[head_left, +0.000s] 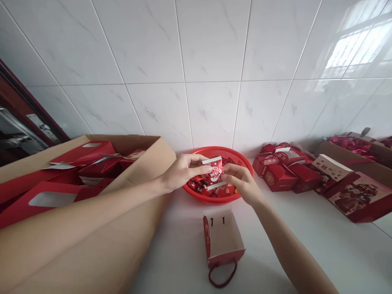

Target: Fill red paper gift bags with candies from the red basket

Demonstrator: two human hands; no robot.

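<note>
Over a round red plastic basket (215, 200) I hold a small red candy packet (217, 173) with white ends and white print. My left hand (185, 171) grips its left side, thumb across the front. The fingers of my right hand (240, 179) pinch the packet's right edge. Beneath both hands, the basket contains several wrapped candies (225, 191), mostly red and partly hidden. In front of the basket, on the white surface, an open red gift box (225, 234) shows its pale inside, with a dark red cord handle (223, 283) at the near end.
A large cardboard box (147, 196) of red boxes (88, 159) stands on the left, under my left forearm. Several closed red gift boxes (280, 177) and a larger printed box (361, 196) are on the right. Behind them a carton (376, 171) holds dark pink ribbon. A tiled wall (211, 110) rises behind.
</note>
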